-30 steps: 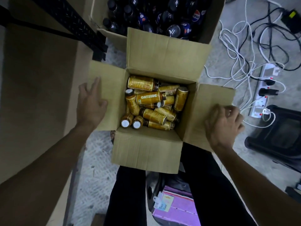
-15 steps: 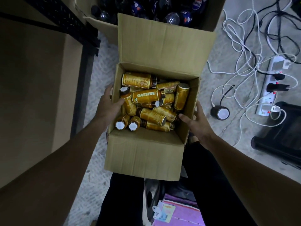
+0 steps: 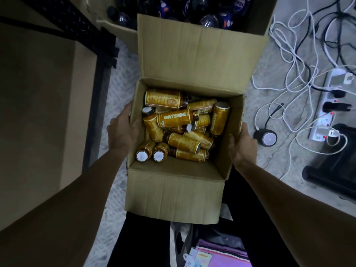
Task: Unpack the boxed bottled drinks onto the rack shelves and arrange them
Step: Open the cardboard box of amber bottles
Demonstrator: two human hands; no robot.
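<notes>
A second ago the hands were spreading the side flaps. Now those flaps are folded down against the walls, and the left hand [image 3: 123,132] and right hand [image 3: 241,143] are set apart, each clamped on one side of the cardboard box [image 3: 173,193] at frame centre. The gold bottles [image 3: 177,117] lie jumbled inside, none taken out yet. The grip suggests the box is about to be lifted or shifted toward the rack [image 3: 77,22] at upper left before unpacking starts.
</notes>
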